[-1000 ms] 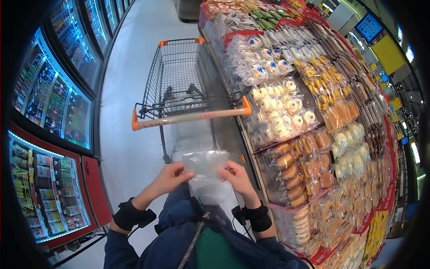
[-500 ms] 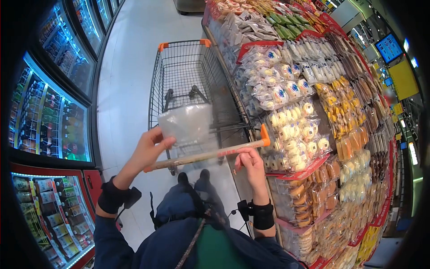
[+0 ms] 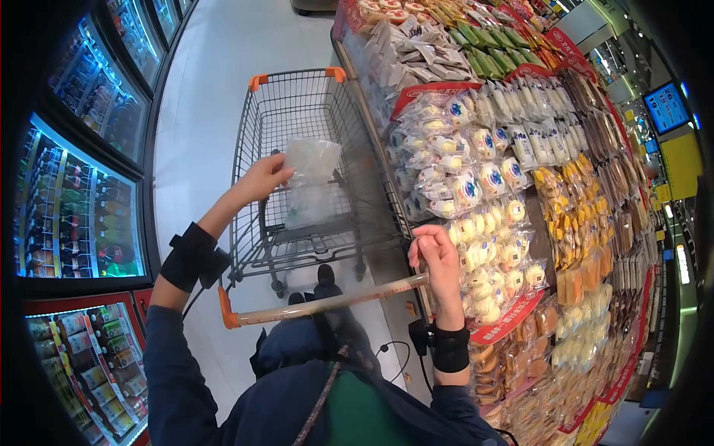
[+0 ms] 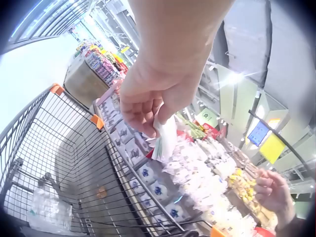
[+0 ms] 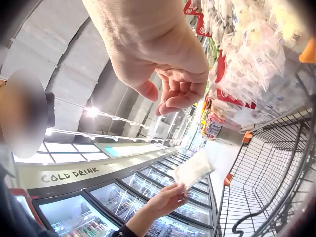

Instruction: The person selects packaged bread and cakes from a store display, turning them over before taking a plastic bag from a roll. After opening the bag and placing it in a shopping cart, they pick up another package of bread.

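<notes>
My left hand pinches a flat, whitish translucent plastic packet by its edge and holds it out above the shopping cart. In the left wrist view, the packet hangs edge-on between thumb and fingers. Below it, another clear plastic package lies in the cart. My right hand hovers empty near the right end of the cart handle, its fingers loosely curled. From the right wrist, this hand shows nothing in its grasp.
Along the right side runs a sloping display of bagged buns and wrapped snacks, close against the cart. Glass-door drink coolers line the left, with white floor between. Another person appears at the edge of the right wrist view.
Both hands held the packet at first; the right hand let go and moved right. My left hand carried the packet forward over the cart.
</notes>
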A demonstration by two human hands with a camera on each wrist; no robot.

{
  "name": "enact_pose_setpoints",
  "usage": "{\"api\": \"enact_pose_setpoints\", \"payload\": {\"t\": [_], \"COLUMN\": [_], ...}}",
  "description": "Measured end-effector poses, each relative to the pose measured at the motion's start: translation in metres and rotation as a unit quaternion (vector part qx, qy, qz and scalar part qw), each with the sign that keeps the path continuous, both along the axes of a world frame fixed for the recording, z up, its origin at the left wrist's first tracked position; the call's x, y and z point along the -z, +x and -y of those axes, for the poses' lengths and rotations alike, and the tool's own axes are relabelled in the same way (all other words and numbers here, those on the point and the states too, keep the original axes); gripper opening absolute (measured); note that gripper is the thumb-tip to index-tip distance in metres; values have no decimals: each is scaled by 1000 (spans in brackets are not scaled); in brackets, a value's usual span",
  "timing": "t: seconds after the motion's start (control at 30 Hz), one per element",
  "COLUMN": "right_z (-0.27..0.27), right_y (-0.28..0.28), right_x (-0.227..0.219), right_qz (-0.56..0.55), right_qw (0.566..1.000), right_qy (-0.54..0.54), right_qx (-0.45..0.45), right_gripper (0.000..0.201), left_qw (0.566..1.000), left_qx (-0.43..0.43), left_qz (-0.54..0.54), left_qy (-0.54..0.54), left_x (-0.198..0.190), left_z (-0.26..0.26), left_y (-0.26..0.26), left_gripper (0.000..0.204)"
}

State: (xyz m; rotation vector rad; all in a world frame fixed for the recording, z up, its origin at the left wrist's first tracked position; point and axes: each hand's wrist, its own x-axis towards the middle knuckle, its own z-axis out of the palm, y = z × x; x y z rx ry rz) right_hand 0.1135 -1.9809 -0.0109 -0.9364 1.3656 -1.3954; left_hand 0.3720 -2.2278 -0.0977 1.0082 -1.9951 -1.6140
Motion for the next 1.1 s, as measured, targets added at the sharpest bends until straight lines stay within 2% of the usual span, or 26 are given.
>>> {"api": "enact_pose_setpoints", "payload": {"t": [0.1, 0.2, 0.27, 0.37, 0.47, 0.5, 0.53, 0.6, 0.63, 0.67, 0.77, 0.9, 1.0, 1.07, 1.1], "right_z": [28, 56, 75, 100, 123, 128, 133, 138, 140, 141, 144, 146, 150, 151, 151], "right_y": [-17, -27, -34, -42, -47, -48, -49, -50, -51, -52, -57, -61, -67, -72, -75], "right_x": [-2, -7, 3, 22, 42, 48, 54, 67, 71, 74, 78, 76, 71, 72, 74], "right_qz": [3, -9, 1, -16, -19, -14, -9, 1, 1, 0, 37, 48, 62, 72, 76], "right_qw": [1000, 1000, 999, 998, 995, 995, 994, 992, 991, 990, 987, 987, 985, 985, 985], "right_qy": [-11, -2, 8, 51, 65, 71, 76, 99, 104, 108, 121, 122, 137, 137, 136], "right_qx": [-8, -19, -38, -44, -66, -71, -76, -81, -85, -89, -98, -98, -89, -73, -72], "right_gripper": [15, 15, 15, 15, 15, 15, 16, 16, 16, 16, 15, 14, 14, 13, 13], "left_qw": [997, 994, 990, 990, 985, 982, 986, 977, 973, 978, 969, 959, 957, 953, 951], "left_qx": [-36, -53, -57, -41, -32, -37, -44, -60, -67, -58, -73, -101, -101, -92, -87], "left_qz": [62, 81, 102, 134, 155, 166, 156, 199, 220, 196, 234, 254, 267, 288, 297], "left_qy": [-25, -44, -73, -29, -67, -85, -44, -36, -33, -36, -31, -72, -57, -2, 26], "left_x": [45, 75, 101, 114, 172, 175, 179, 192, 209, 225, 216, 239, 253, 299, 307], "left_z": [35, 49, 57, 55, 65, 65, 63, 60, 62, 64, 57, 57, 59, 63, 63], "left_y": [-19, -34, -40, -51, -59, -61, -64, -71, -73, -73, -84, -94, -98, -94, -94], "left_gripper": [23, 19, 17, 13, 12, 12, 11, 10, 10, 13, 22, 23, 24, 26, 30]}}
